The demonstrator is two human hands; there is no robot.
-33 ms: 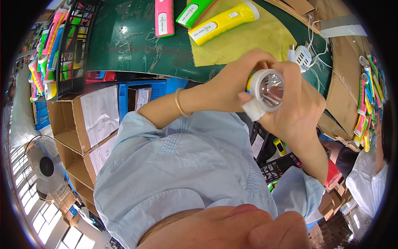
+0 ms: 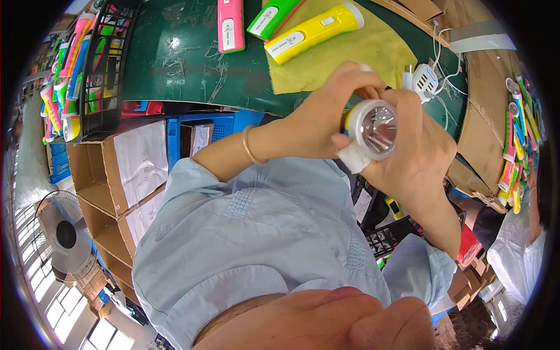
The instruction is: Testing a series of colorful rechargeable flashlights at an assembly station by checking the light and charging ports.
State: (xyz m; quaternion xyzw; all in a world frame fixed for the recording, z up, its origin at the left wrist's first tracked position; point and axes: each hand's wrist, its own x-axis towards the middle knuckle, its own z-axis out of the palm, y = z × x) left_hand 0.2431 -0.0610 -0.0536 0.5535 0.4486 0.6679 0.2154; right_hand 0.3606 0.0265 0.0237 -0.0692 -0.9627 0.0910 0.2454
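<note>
A flashlight [image 2: 376, 131] with a clear lens and white rim is held between both my hands, its lens turned up toward me. Part of its yellow side shows beside the rim; my fingers hide the rest. My left hand [image 2: 341, 108] closes round it from the left, with a bangle on the wrist. My right hand [image 2: 423, 134] wraps it from the right. White tape [image 2: 354, 158] covers the thumb below the lens. Beyond my hands, a yellow flashlight [image 2: 315, 32] lies on a yellow cloth [image 2: 350, 64], beside a green flashlight [image 2: 269, 18] and a pink flashlight [image 2: 231, 29].
The green tabletop [image 2: 169, 64] is scuffed. A white multi-port USB charger [image 2: 424, 80] with cables stands right of my hands, near a white plug-like piece [image 2: 407, 76]. A black basket [image 2: 104, 70] and colourful flashlights [image 2: 70, 76] are at left, above cardboard compartments [image 2: 96, 169]. More flashlights [image 2: 519, 140] lie far right.
The flashlight and my hands have shifted slightly left, and the lens faces me a little more squarely. The white plug-like piece beside the charger looks slightly different.
</note>
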